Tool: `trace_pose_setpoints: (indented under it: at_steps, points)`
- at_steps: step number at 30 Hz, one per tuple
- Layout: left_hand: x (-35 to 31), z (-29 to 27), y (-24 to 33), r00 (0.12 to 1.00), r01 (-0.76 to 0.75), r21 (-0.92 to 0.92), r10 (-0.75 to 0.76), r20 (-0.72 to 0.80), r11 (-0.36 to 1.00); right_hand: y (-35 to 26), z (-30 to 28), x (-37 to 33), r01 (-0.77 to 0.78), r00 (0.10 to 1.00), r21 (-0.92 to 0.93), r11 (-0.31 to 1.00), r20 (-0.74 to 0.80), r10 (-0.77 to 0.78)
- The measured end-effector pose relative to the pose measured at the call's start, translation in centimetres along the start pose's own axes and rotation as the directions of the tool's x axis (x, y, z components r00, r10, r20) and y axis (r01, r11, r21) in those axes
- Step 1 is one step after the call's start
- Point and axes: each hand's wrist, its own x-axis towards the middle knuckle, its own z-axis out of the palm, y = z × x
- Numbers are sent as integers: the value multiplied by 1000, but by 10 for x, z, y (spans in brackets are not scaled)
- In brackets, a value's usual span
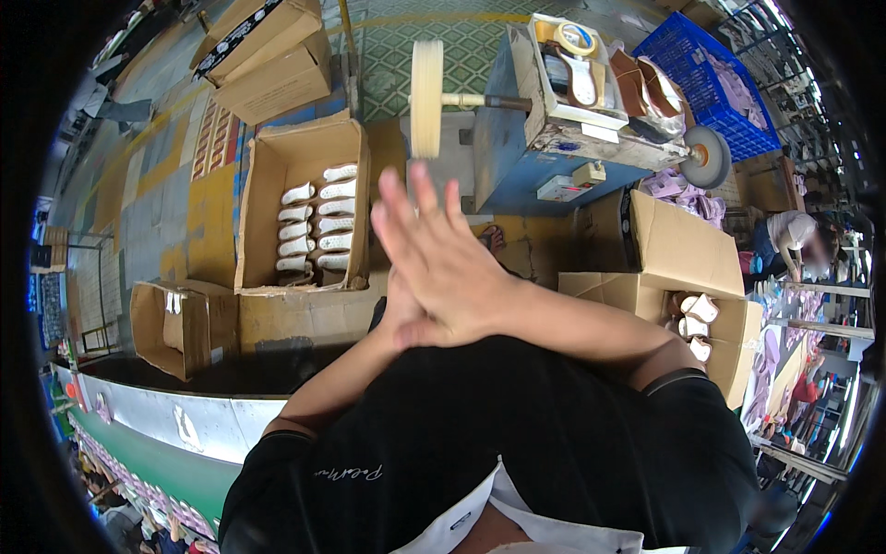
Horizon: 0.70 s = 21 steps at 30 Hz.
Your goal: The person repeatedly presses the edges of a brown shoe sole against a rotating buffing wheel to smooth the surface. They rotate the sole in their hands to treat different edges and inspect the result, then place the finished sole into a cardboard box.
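Note:
My right hand (457,277) lies against my left hand (400,303), palm to palm, in front of my chest. The right fingers are stretched out and slightly spread, and I see nothing held in them. Most of my left hand is covered by the right. Just beyond the fingertips stands a pale buffing wheel (426,97), on a shaft from a blue machine (503,152). To the left, a cardboard box (251,222) holds two rows of white shoe soles (336,209). Neither hand touches the wheel or the box.
On the machine sit a white tray (604,118) with tape and a sole, and brown shoe parts (646,88). A grey wheel (707,157) juts from its right side. At right, an open carton (692,240) adjoins brown-white soles (699,309). A blue crate (678,46) stands beyond.

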Motion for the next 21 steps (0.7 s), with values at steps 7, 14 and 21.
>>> trace_pose_setpoints:
  at_steps: [7, 14, 21]
  points:
    - [2, 8, 13, 821, 570, -555, -433, 371, 606, 46, -18, 43, 14, 971, -62, 998, -238, -28]
    - [19, 5, 28, 702, 643, -757, -484, 522, 117, 79, -11, 78, -258, 901, -172, 951, -399, 172]
    - [29, -8, 33, 855, 503, -831, -278, 437, 239, 88, -17, 41, -381, 667, 276, 883, -579, 469]
